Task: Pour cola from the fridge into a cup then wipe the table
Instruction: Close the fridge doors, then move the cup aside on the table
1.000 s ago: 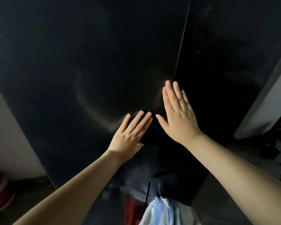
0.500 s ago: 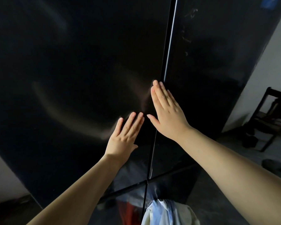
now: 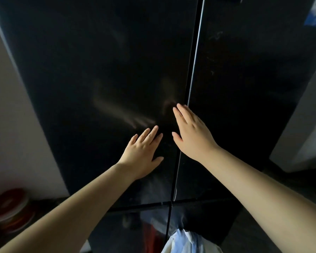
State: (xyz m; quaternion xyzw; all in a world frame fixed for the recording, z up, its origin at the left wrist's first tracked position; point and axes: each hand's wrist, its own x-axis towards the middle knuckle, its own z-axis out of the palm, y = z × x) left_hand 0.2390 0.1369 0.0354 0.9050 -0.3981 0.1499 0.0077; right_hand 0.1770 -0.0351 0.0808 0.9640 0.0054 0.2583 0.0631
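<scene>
A tall black glossy fridge [image 3: 102, 66] fills the view, its doors closed. A vertical seam [image 3: 192, 73] divides the left door from the right door [image 3: 254, 92]. My left hand [image 3: 143, 152] lies flat, fingers apart, against the left door just left of the seam. My right hand [image 3: 192, 133] is raised with fingers extended, its fingertips at the seam. Neither hand holds anything. No cola or cup is in view.
A horizontal gap [image 3: 146, 205] separates the upper doors from the lower ones. A pale wall [image 3: 9, 125] stands left of the fridge, with red and white stacked items [image 3: 9, 210] on the floor. Another wall [image 3: 306, 128] is at the right.
The view has tilted up and shifted, so the seam sits further right. Both hands stay spread near the seam, with the right hand's fingertips nearer to it.
</scene>
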